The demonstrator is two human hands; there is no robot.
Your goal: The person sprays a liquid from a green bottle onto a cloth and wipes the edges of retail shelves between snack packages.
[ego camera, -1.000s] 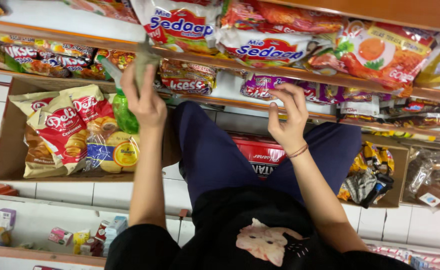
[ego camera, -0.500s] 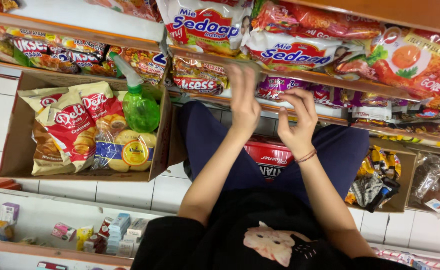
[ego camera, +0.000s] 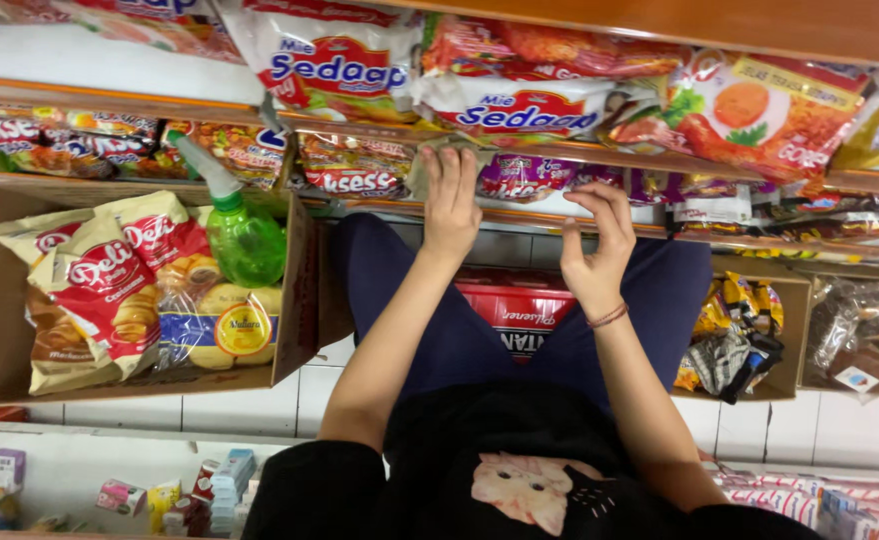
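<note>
- Scene bright, light even and soft; source itself not visible.
- Glossy white-and-red plastic noodle packs (ego camera: 344, 65) on the wooden shelf edge (ego camera: 559, 150) show small specular glare; no blown-out areas.
- Translucent green plastic spray bottle (ego camera: 244, 235), left of that shelf edge, glows with light passing through.
- Brown cardboard box (ego camera: 294, 290) holding the bottle casts a soft shadow on the white tiles below.
- Dark blue trousers (ego camera: 459, 330) and black shirt (ego camera: 519, 440) under the shelf edge lose detail, near-crushed blacks.
- Left hand (ego camera: 451, 205) slightly soft; right hand (ego camera: 596, 245) sharper.
- Corners far from the shelf edge go soft, lines bow mildly.
</note>
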